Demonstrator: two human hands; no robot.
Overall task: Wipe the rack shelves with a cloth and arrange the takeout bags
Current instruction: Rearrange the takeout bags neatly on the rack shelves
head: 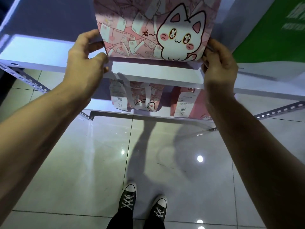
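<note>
1. Surroundings: white metal rack [155,72] with perforated angle uprights, standing on glossy grey floor tiles [82,162]. Green panel [272,30] with white lettering at upper right, lettering too blurred to read.
2. Lower shelf [102,104] holds two more pink takeout bags: one [140,98] with white handles and a receipt with QR code on its front, and a second [186,103] to its right, also with a QR receipt. They stand side by side, close together; contact not clear.
3. Front edge of the upper shelf [49,52] crosses just below the held bag's bottom and partly hides the lower bags' tops.
4. Person's black sneakers [143,200] with white laces at bottom centre, on the tiles in front of the rack.
5. Task item: pink takeout bag [148,27] with a white cartoon cat print, upright, sitting at the upper shelf's front edge or just above it; cannot tell which. Its top is cut off by the frame.
6. Left hand [85,55] grips the bag's lower left corner, thumb in front, fingers curled behind the side.
7. Right hand [219,60] grips the lower right edge, fingers wrapped around the side.
8. Bag sits between the two hands, both arms extended forward.
</note>
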